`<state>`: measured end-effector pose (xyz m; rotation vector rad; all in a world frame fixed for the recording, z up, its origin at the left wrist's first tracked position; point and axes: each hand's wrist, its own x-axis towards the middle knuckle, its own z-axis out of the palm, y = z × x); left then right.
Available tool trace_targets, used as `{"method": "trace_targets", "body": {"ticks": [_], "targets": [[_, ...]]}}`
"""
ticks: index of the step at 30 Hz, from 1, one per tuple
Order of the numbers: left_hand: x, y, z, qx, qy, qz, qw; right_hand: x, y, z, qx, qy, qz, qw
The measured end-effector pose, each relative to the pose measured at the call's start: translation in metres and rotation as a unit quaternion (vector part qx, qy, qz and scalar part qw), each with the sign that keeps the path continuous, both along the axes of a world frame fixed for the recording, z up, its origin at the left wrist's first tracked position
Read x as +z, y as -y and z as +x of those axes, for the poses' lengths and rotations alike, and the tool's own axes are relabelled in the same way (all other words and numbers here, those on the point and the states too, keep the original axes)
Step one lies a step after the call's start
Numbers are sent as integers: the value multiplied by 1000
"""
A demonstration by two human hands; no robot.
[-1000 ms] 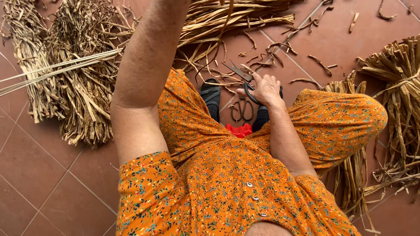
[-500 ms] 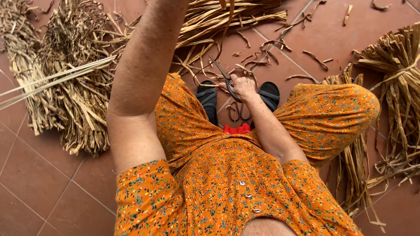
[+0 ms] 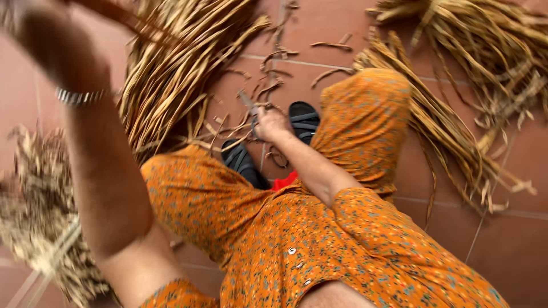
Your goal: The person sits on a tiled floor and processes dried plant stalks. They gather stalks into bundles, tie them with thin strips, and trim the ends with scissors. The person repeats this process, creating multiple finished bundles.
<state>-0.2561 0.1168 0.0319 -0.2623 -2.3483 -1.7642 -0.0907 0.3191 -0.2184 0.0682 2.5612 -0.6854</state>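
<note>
My right hand is closed around a pair of scissors just above my black sandals, with the blades pointing up and to the left. My left arm is raised at the upper left and wears a metal bracelet. My left hand is badly blurred near the top left corner. A dark dried strand runs from it toward the big bundle of dried straw-like leaves. I cannot make out its grip. My lap is covered by an orange flowered dress.
More bundles of dried leaves lie at the right and top right, and a frayed pale bundle at the lower left. Short cut scraps are scattered over the red tiled floor.
The view has swung and closed in. My left arm has shifted to the left and its hand has come into view. My right hand stays on the scissors by my feet.
</note>
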Motion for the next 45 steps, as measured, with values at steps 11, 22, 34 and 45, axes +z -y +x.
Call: {"method": "trace_targets", "body": {"ticks": [11,22,34,45], "targets": [[19,-58,27,-82,-111,-318,938,35,20,7,79,-3,-50,996],[-2,-68,42,-133,95,79,983,187,-33,-69,-219,-553,-131,793],[-33,-98,58,-179,290,256,904,161,-257,-30,-110,-282,113,946],[-105,-54,39,-77,357,213,906,-35,-371,83,-132,-31,242,961]]}}
